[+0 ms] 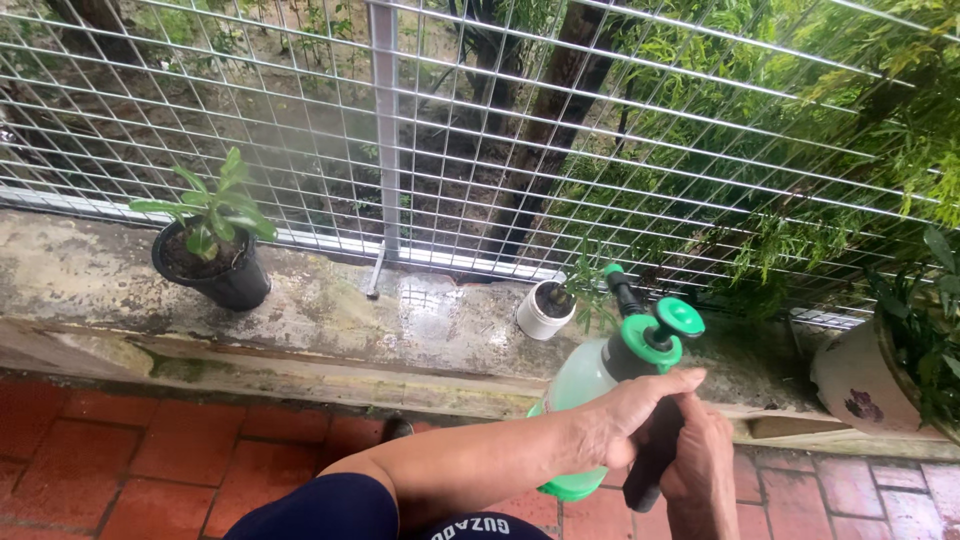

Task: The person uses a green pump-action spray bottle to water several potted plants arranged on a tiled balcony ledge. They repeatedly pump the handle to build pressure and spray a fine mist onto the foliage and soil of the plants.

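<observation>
I hold a pale green pump sprayer bottle (580,385) with a bright green cap and pump knob (680,318) and a black nozzle (622,290). My left hand (630,410) wraps over the black handle from above. My right hand (705,460) grips the lower part of the handle (650,470) beneath it. The nozzle points at a small white pot (540,312) with a thin green seedling on the wet concrete ledge (330,310).
A black pot (215,270) with a broad-leaved plant stands at the ledge's left. A large pale ceramic pot (870,380) sits at the right edge. A metal wire fence (385,130) rises behind the ledge, with trees and shrubs beyond. Red brick paving (150,450) lies below.
</observation>
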